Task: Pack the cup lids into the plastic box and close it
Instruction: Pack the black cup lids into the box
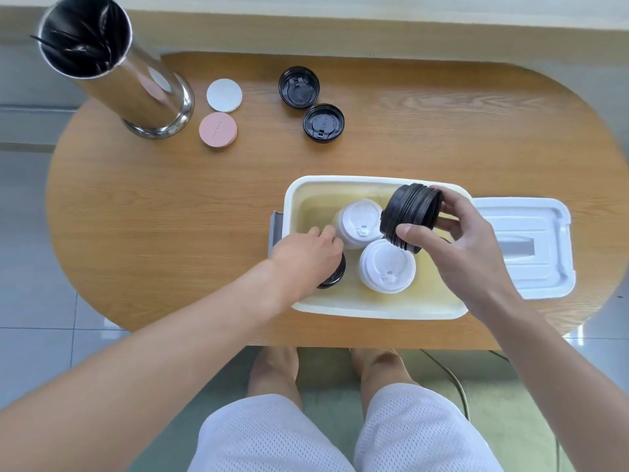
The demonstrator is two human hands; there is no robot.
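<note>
A white plastic box (374, 310) stands open on the wooden table. Inside it lie two stacks of white cup lids (360, 222) (387, 267) and a black lid stack (335, 275), which is partly hidden under my left hand (306, 253). That hand reaches into the box's left side, its fingers curled down over the black stack and touching the rear white stack. My right hand (456, 240) grips a tilted stack of black lids (410, 216) above the box's right part. Two single black lids (299, 86) (323, 123) lie farther back on the table.
The box's white cover (526, 247) lies flat to the right of the box. At the back left stands a tall steel canister (112, 63) holding black utensils, with a white disc (224, 95) and a pink disc (218, 129) beside it. My knees are below the table's front edge.
</note>
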